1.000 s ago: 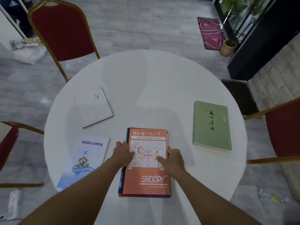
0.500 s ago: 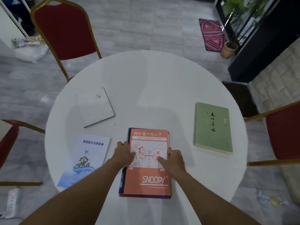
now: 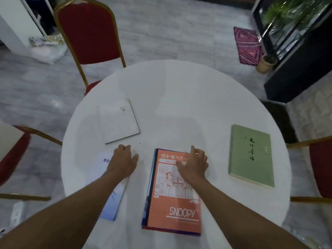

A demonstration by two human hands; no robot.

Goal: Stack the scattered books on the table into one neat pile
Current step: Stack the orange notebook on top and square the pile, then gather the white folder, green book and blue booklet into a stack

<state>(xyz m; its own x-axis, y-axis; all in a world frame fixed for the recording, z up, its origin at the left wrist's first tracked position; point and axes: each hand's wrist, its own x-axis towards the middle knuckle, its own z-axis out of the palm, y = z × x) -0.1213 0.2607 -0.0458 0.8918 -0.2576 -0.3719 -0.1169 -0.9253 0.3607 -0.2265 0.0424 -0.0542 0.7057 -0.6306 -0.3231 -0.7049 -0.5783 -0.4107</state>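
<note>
An orange Snoopy book (image 3: 177, 207) tops a small pile near the front of the round white table (image 3: 179, 90); a dark blue cover shows under its left and bottom edges. My right hand (image 3: 193, 165) hovers open over the pile's upper right part. My left hand (image 3: 123, 161) is open above the top of a pale blue booklet (image 3: 112, 200), left of the pile, and hides much of it. A white book (image 3: 118, 121) lies at the back left. At the right lies a green book (image 3: 251, 155).
A red chair with a gold frame (image 3: 89, 31) stands behind the table. More red chairs sit at the left (image 3: 12, 151) and right (image 3: 319, 168) edges. A potted plant (image 3: 265, 62) and a patterned mat (image 3: 247, 44) are on the floor at the back right.
Both hands have left the sides of the orange book. My left hand moved left and up over the blue booklet; my right hand lifted toward the pile's top right. The view shifted.
</note>
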